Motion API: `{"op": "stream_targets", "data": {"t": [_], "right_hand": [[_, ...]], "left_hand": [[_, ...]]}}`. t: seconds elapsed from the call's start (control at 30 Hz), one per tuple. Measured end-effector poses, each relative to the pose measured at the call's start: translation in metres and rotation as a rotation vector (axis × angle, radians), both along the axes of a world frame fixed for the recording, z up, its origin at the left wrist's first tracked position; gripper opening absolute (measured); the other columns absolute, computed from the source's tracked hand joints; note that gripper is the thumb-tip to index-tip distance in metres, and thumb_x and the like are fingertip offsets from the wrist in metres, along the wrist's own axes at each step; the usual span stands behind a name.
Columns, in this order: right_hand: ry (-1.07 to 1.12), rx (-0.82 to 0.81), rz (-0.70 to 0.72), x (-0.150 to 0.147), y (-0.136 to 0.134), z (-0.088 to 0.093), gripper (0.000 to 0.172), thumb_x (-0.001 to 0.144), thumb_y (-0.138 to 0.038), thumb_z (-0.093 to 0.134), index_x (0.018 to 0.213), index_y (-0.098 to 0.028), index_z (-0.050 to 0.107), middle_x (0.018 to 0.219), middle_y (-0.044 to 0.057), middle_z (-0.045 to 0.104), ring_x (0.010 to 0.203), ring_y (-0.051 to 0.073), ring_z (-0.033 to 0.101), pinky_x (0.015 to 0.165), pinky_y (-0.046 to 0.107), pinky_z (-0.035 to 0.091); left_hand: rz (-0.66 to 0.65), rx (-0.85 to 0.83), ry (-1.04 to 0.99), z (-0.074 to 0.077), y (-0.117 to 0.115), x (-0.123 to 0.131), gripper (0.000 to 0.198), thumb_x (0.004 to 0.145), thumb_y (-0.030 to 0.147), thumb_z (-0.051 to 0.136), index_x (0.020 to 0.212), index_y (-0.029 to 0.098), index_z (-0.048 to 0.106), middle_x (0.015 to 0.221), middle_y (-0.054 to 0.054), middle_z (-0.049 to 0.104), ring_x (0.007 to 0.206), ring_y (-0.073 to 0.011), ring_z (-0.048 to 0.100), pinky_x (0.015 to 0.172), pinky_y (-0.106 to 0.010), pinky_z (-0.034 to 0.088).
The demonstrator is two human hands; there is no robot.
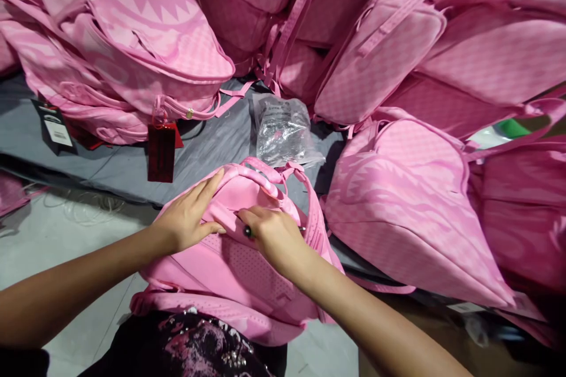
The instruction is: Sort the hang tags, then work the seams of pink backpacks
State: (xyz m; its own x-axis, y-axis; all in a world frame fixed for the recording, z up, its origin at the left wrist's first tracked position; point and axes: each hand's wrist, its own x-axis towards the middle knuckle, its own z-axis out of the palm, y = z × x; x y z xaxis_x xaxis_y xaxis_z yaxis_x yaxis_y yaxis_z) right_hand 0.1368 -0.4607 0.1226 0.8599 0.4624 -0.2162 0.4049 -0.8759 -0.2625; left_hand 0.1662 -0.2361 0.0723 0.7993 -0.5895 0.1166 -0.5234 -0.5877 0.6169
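Note:
A pink backpack (239, 259) rests on my lap, its perforated padding and straps facing up, against the edge of the table. My left hand (188, 218) lies on the upper left of the bag, fingers stretched out and thumb apart, pressing the fabric. Closed over the middle of the same bag, my right hand (276, 238) grips a small tool (248, 231) with a dark rounded end. A thin metal bit shows on the other side of this hand; the rest of the tool is hidden by the fingers.
Pink backpacks are piled along the grey-covered table (221, 141), one large backpack (145, 29) at left with red and black tags (161, 152). A clear plastic bag (283, 128) lies beyond my hands. Another backpack (407, 200) stands close on the right.

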Motion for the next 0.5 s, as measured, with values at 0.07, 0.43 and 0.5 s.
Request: {"op": "stream_targets", "data": {"t": [0.07, 0.43, 0.5], "right_hand": [[-0.086, -0.015, -0.021, 0.004, 0.005, 0.002, 0.015, 0.093, -0.019, 0.060, 0.104, -0.016, 0.070, 0.088, 0.007, 0.071, 0.064, 0.013, 0.056, 0.056, 0.029, 0.021], [-0.084, 0.072, 0.192, 0.027, 0.021, 0.013, 0.028, 0.099, -0.038, 0.055, 0.102, -0.017, 0.071, 0.088, 0.008, 0.075, 0.071, 0.017, 0.064, 0.056, 0.027, 0.032], [-0.046, -0.089, 0.148, 0.015, 0.002, 0.017, 0.020, 0.099, -0.025, 0.055, 0.100, -0.015, 0.072, 0.090, 0.010, 0.076, 0.075, 0.019, 0.067, 0.059, 0.028, 0.038]], "left_hand": [[-0.014, -0.006, -0.005, -0.001, 0.002, 0.001, 0.113, 0.086, 0.034, 0.075, 0.161, 0.032, -0.010, 0.167, -0.012, 0.025, 0.152, -0.0287, 0.033, 0.123, -0.045, 0.037], [0.016, 0.003, -0.053, -0.006, 0.016, 0.010, 0.096, 0.091, 0.051, 0.064, 0.163, 0.028, 0.005, 0.167, -0.013, 0.026, 0.148, -0.0350, 0.040, 0.117, -0.049, 0.043], [0.060, 0.032, -0.010, -0.005, 0.016, 0.009, 0.095, 0.091, 0.054, 0.062, 0.163, 0.027, 0.007, 0.165, -0.014, 0.031, 0.145, -0.0361, 0.044, 0.116, -0.051, 0.044]]}}
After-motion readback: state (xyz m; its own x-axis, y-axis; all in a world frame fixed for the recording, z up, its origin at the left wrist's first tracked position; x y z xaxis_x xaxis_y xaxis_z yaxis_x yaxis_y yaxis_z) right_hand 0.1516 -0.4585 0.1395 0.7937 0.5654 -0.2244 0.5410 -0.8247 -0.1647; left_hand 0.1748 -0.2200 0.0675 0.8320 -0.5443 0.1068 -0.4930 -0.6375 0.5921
